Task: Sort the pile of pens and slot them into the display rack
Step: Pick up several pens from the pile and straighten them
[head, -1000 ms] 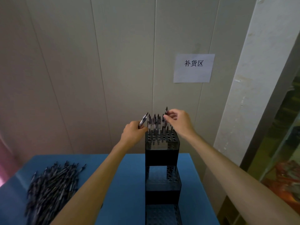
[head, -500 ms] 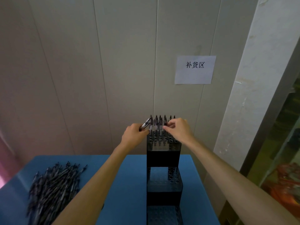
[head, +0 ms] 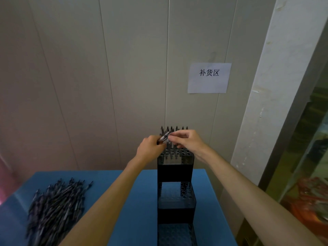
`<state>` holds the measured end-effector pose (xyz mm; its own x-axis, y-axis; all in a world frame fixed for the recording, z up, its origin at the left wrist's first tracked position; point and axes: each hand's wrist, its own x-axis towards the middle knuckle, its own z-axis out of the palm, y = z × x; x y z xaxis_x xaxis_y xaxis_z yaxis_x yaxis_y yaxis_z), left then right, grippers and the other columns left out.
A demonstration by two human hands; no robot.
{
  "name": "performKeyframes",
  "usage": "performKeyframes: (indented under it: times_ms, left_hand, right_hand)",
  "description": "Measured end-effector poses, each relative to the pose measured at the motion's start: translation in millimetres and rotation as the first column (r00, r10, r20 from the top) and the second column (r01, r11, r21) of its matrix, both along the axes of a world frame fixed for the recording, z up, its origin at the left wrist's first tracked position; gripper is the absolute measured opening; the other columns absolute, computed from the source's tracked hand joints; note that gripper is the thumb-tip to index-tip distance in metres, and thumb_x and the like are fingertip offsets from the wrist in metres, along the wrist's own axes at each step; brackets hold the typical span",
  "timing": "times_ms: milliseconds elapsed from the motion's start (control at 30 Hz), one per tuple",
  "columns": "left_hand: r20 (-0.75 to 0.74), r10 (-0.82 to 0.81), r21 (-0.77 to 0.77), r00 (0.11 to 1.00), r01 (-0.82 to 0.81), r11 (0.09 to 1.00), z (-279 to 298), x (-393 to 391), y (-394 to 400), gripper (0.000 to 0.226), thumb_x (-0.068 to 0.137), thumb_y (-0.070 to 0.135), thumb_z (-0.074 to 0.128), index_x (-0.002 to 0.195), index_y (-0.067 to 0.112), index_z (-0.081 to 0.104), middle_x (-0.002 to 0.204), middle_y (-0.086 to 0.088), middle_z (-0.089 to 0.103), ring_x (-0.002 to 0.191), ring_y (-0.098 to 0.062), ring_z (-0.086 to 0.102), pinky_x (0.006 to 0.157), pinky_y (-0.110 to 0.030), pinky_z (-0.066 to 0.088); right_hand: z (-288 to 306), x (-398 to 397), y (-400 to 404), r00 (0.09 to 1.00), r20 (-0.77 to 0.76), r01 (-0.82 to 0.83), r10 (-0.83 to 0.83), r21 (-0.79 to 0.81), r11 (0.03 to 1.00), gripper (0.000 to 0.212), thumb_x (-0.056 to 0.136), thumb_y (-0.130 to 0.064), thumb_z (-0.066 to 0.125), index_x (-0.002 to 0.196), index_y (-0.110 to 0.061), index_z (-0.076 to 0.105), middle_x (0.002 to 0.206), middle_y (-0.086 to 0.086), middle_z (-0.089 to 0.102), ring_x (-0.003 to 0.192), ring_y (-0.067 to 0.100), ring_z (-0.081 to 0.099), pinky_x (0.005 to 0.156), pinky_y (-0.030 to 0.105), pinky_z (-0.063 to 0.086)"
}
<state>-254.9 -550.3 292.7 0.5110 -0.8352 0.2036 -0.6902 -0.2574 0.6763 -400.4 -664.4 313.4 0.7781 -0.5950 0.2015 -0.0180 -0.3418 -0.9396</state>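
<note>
Slotting step, top tier. Left hand [head: 150, 148] grips a pen [head: 164, 138], fingers curled round its lower end, pen tilted up-right above the display rack [head: 174, 167]. Right hand [head: 188, 141] reaches in, fingertips closing on the pen's upper end; looks like a handover or a regrip, can't tell whether it already pinches.

Back rows of the top tier hold upright pens, front rows show open holes. Middle and bottom tiers look unfilled.

Next move, my guess: tip the pen vertical, line it up with a free hole, push down.

Pile of pens [head: 56, 210] lies on the blue worktop [head: 134, 201], well left of the rack.

Pen motion-blurred. Rack's bottom tier and the pile cut off by frame edge.
</note>
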Motion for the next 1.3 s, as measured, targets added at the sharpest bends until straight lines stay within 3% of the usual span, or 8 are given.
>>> performKeyframes:
  times_ms: [133, 233, 400, 533, 733, 867, 1067, 1300]
  left_hand:
    - [0.065, -0.017, 0.023, 0.998, 0.016, 1.000, 3, -12, -4, 0.019, 0.090, 0.026, 0.059, 0.077, 0.012, 0.058, 0.067, -0.006, 0.060, 0.057, -0.020, 0.051, 0.056, -0.031, 0.042]
    - [0.126, -0.013, 0.052, 0.992, 0.007, 0.999, 5, -17, -2, 0.019, 0.089, 0.029, 0.058, 0.081, 0.012, 0.059, 0.074, -0.010, 0.066, 0.059, -0.022, 0.055, 0.056, -0.033, 0.047]
    - [0.295, 0.017, 0.091, 0.955, -0.046, 0.995, 8, -17, 7, 0.025, 0.093, 0.031, 0.058, 0.073, 0.020, 0.048, 0.066, 0.000, 0.054, 0.059, -0.020, 0.051, 0.053, -0.026, 0.037]
    - [0.418, 0.063, 0.085, 0.906, -0.108, 0.990, 4, -12, 17, 0.019, 0.095, 0.035, 0.057, 0.087, 0.018, 0.058, 0.073, 0.002, 0.059, 0.069, -0.020, 0.056, 0.055, -0.025, 0.036]
    - [0.446, 0.093, 0.029, 0.890, -0.118, 0.993, -5, -7, 26, 0.017, 0.095, 0.033, 0.055, 0.099, 0.020, 0.065, 0.094, 0.003, 0.068, 0.083, -0.019, 0.062, 0.065, -0.029, 0.048]
    - [0.454, 0.101, 0.012, 0.885, -0.120, 0.993, -3, -4, 30, 0.017, 0.094, 0.032, 0.054, 0.098, 0.020, 0.066, 0.095, 0.003, 0.067, 0.086, -0.020, 0.063, 0.071, -0.034, 0.054]
    - [0.452, 0.096, 0.002, 0.887, -0.108, 0.994, 1, 2, 36, 0.018, 0.092, 0.035, 0.055, 0.097, 0.023, 0.068, 0.096, 0.004, 0.069, 0.086, -0.019, 0.063, 0.075, -0.038, 0.057]
    - [0.438, 0.092, 0.006, 0.894, -0.105, 0.994, 0, 4, 38, 0.015, 0.093, 0.032, 0.057, 0.099, 0.023, 0.068, 0.097, 0.007, 0.069, 0.086, -0.015, 0.064, 0.074, -0.033, 0.056]
  right_hand:
    - [-2, -1, 5, 0.999, 0.047, -0.002, -0.001, 0.070, 0.998, 0.013, 0.088, -0.022, 0.075, 0.098, -0.015, 0.077, 0.095, 0.000, 0.076, 0.085, 0.010, 0.066, 0.073, 0.021, 0.053]
    - [-5, -2, 5, 0.994, 0.107, 0.012, -0.031, 0.175, 0.984, 0.018, 0.092, -0.018, 0.070, 0.106, -0.007, 0.073, 0.101, 0.006, 0.076, 0.091, 0.017, 0.070, 0.078, 0.025, 0.055]
    - [7, -16, -3, 0.940, 0.293, 0.056, -0.176, 0.377, 0.925, 0.015, 0.096, -0.006, 0.061, 0.105, 0.005, 0.066, 0.098, 0.019, 0.074, 0.085, 0.027, 0.073, 0.077, 0.033, 0.062]
    - [17, -27, -21, 0.895, 0.297, 0.283, -0.334, 0.203, 0.937, 0.005, 0.094, -0.006, 0.064, 0.097, -0.003, 0.067, 0.091, 0.016, 0.074, 0.081, 0.030, 0.074, 0.073, 0.032, 0.063]
    - [16, -24, -31, 0.895, 0.255, 0.435, -0.366, -0.322, 0.841, 0.008, 0.095, -0.011, 0.064, 0.099, -0.008, 0.070, 0.081, -0.005, 0.069, 0.078, 0.014, 0.072, 0.077, 0.034, 0.061]
    - [9, -14, -31, 0.905, 0.229, 0.424, -0.359, -0.416, 0.805, 0.013, 0.093, -0.016, 0.066, 0.102, -0.008, 0.072, 0.083, -0.003, 0.072, 0.080, 0.015, 0.072, 0.080, 0.039, 0.061]
    - [9, -6, -29, 0.912, 0.192, 0.409, -0.362, -0.489, 0.770, 0.016, 0.094, -0.014, 0.066, 0.105, -0.005, 0.073, 0.088, 0.004, 0.074, 0.078, 0.016, 0.071, 0.079, 0.035, 0.061]
    - [7, -3, -31, 0.930, 0.107, 0.350, -0.351, -0.545, 0.762, 0.013, 0.092, -0.014, 0.069, 0.099, -0.004, 0.075, 0.083, 0.006, 0.076, 0.072, 0.015, 0.072, 0.077, 0.034, 0.061]
